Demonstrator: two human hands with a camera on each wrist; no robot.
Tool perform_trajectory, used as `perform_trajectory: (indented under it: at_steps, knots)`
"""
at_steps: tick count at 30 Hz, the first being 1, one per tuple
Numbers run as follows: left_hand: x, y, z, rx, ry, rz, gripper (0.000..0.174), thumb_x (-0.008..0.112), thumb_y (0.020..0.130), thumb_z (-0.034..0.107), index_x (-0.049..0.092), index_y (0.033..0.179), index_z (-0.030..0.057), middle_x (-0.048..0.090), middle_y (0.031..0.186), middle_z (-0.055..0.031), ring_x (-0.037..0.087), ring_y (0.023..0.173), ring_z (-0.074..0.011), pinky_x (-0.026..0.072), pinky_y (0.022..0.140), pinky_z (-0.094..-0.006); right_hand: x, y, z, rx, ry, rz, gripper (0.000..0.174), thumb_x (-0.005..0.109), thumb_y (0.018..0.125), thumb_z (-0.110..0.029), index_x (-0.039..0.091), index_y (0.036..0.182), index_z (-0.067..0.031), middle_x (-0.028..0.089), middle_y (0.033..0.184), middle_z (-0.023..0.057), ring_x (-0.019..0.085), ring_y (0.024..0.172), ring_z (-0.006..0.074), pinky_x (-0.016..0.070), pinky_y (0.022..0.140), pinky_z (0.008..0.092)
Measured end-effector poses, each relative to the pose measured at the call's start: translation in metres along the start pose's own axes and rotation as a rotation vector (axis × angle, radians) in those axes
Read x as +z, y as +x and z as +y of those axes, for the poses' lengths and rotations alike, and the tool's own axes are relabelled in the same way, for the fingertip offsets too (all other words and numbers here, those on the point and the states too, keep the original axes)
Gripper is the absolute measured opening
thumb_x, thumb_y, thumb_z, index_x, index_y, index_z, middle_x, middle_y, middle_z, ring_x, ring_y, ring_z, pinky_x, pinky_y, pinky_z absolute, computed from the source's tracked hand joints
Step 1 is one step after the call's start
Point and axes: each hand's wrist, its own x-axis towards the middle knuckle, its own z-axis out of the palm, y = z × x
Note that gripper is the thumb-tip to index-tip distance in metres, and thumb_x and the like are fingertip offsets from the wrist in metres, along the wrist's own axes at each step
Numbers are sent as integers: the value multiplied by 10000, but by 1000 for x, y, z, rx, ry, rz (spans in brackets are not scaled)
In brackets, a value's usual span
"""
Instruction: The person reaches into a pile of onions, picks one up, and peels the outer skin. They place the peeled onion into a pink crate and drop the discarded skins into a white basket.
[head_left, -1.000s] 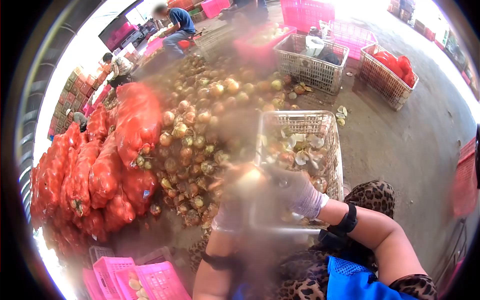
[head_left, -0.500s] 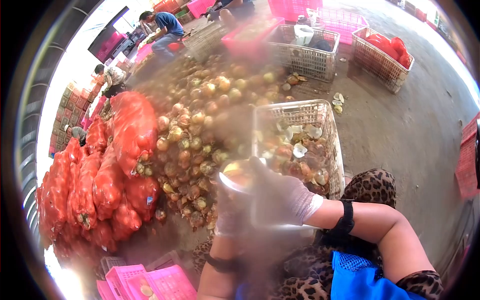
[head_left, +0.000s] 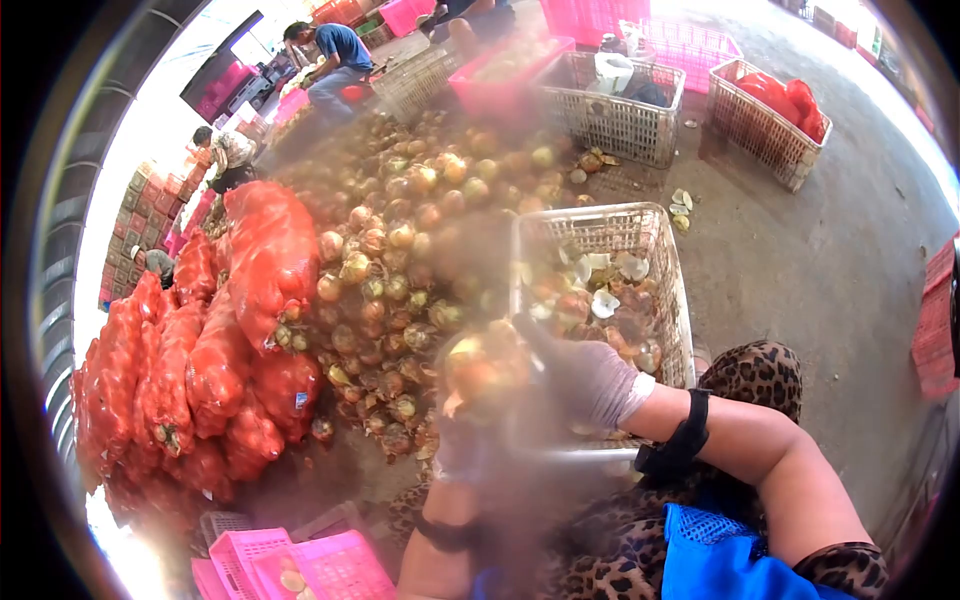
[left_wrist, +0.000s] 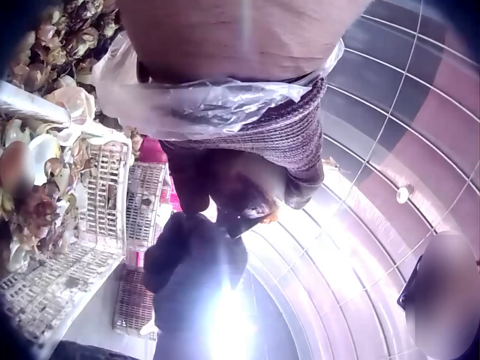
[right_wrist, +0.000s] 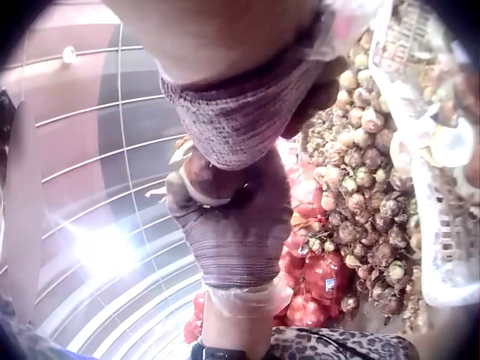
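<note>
An onion (head_left: 478, 368) with brown skin is in my gloved left hand (head_left: 462, 435), in front of my body. In the right wrist view the left hand (right_wrist: 240, 232) curls its fingers round the onion (right_wrist: 210, 176), and a pale curved edge shows along it. My gloved right hand (head_left: 592, 385) is close against the onion from the right, its thumb pointing at it. A smear on the head view blurs its fingertips, and I cannot tell what they grip. Below the right hand stands a white slatted crate (head_left: 680, 300) with onion skins (head_left: 605, 303).
A large heap of onions (head_left: 400, 260) spreads ahead. Red mesh sacks (head_left: 230, 345) are stacked on the left, and pink baskets (head_left: 340, 565) stand at the lower left. More crates (head_left: 625, 130) are at the back. Other people (head_left: 340, 60) sit farther off.
Half a second ago a bright white curved edge showed below the onion; now more of its brown skin faces the head view. Both hands stay together near the crate, and the view has shifted slightly.
</note>
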Motion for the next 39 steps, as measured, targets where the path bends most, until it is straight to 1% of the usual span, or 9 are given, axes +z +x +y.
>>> perform_trajectory:
  at_steps: [9, 13, 15, 17, 19, 23, 24, 34, 39]
  knots:
    - [-12, -7, 2, -219, 82, -47, 777, 790, 699, 389, 440, 1303, 45, 588, 1071, -76, 597, 935, -211, 520, 854, -343, 40, 28, 79, -145, -258, 110, 670, 655, 763, -140, 340, 1329, 30, 606, 840, 173, 645, 750, 332, 528, 645, 420]
    - [5, -17, 36, -227, 271, 0, 740, 763, 722, 447, 473, 1268, 42, 599, 1046, -116, 606, 892, -237, 547, 821, -369, 16, 24, 77, 526, -11, 83, 455, 632, 845, -203, 504, 1263, -79, 662, 930, 222, 662, 899, 343, 521, 757, 444]
    - [11, -21, 51, -242, 312, 20, 772, 746, 748, 461, 446, 1322, 43, 534, 1216, -154, 572, 1049, -255, 544, 870, -364, 26, 18, 65, 506, 213, 120, 540, 650, 830, -238, 490, 1317, -68, 656, 1017, 247, 643, 988, 357, 505, 830, 433]
    - [16, -19, 51, -201, -430, 127, 785, 734, 766, 457, 420, 1362, 56, 475, 1304, -157, 531, 1142, -255, 539, 901, -358, 38, 7, 51, 297, 410, 173, 471, 579, 884, -255, 502, 1305, -56, 652, 1090, 208, 646, 1007, 272, 500, 877, 379]
    - [20, -17, 59, -89, -41, 10, 788, 742, 768, 362, 376, 1402, 70, 460, 1326, -132, 510, 1168, -245, 508, 951, -360, 41, 0, 39, 117, 390, 54, 626, 664, 836, -197, 414, 1399, -84, 666, 904, 112, 628, 776, 153, 518, 712, 315]
    - [36, -16, 77, 103, 496, -62, 839, 738, 745, 146, 302, 1460, 101, 448, 1324, -81, 502, 1151, -208, 485, 960, -334, 47, -10, 14, -257, 294, 204, 762, 700, 828, -239, 283, 1448, -91, 643, 839, 130, 643, 712, 216, 510, 647, 339]
    - [19, -12, 59, 287, 823, -49, 842, 733, 743, 133, 297, 1463, 107, 448, 1319, -75, 502, 1141, -198, 488, 947, -326, 38, -12, 4, -213, 270, 168, 782, 705, 826, -244, 261, 1452, -95, 633, 823, 136, 643, 693, 232, 506, 628, 347]
    - [29, -10, 49, 428, 358, 96, 980, 852, 656, 421, 299, 1397, 96, 442, 1274, -44, 473, 1162, -184, 462, 964, -317, 50, -14, 16, -117, 202, 142, 684, 713, 841, -253, 337, 1398, -126, 597, 836, 105, 609, 699, 201, 491, 622, 346]
    - [29, -2, 36, 560, 421, 56, 1028, 875, 609, 448, 304, 1390, 99, 427, 1288, -53, 456, 1189, -200, 455, 989, -341, 112, 2, 44, 38, 1506, 57, 304, 422, 1016, -218, 518, 1207, -1, 541, 1013, 28, 515, 945, 109, 440, 888, 228]
